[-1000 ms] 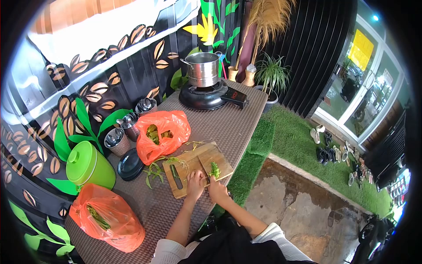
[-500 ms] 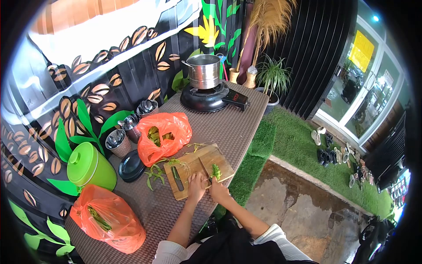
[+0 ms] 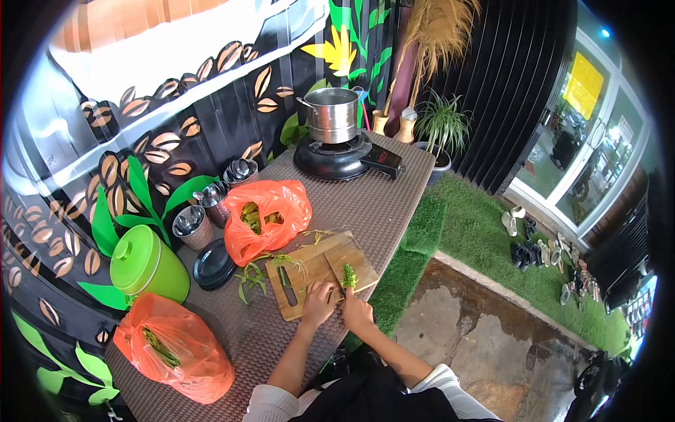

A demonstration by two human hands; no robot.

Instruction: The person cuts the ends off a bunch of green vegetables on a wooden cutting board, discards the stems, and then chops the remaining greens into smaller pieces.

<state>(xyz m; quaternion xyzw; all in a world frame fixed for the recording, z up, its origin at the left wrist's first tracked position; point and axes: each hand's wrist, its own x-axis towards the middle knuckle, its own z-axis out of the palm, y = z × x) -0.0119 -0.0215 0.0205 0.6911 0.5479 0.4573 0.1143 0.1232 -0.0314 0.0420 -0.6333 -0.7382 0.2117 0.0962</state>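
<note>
A wooden cutting board (image 3: pixel 309 267) lies near the table's right edge. My right hand (image 3: pixel 357 311) is closed around the handle of a kitchen knife (image 3: pixel 333 269), its blade pointing away over the board. Beside the blade, on its right, sits a small heap of chopped greens (image 3: pixel 349 276). My left hand (image 3: pixel 318 302) rests on the board just left of the knife, fingers curled down; what lies under them is hidden. Loose stems and leaves (image 3: pixel 252 280) straggle over the board's left end and onto the table.
Red plastic bags of greens (image 3: pixel 281 200) (image 3: pixel 200 352) stand beyond the board and at the near left. Along the wall are a green lidded container (image 3: pixel 144 264), dark plates (image 3: pixel 213 266) and cutlery cups (image 3: pixel 193 228). A steel pot (image 3: pixel 332 116) sits on a gas stove (image 3: pixel 329 160).
The view has shifted slightly. My right hand has moved a little on the knife and its index finger now reaches forward along it. My left hand stays on the board, its fingers slightly rearranged.
</note>
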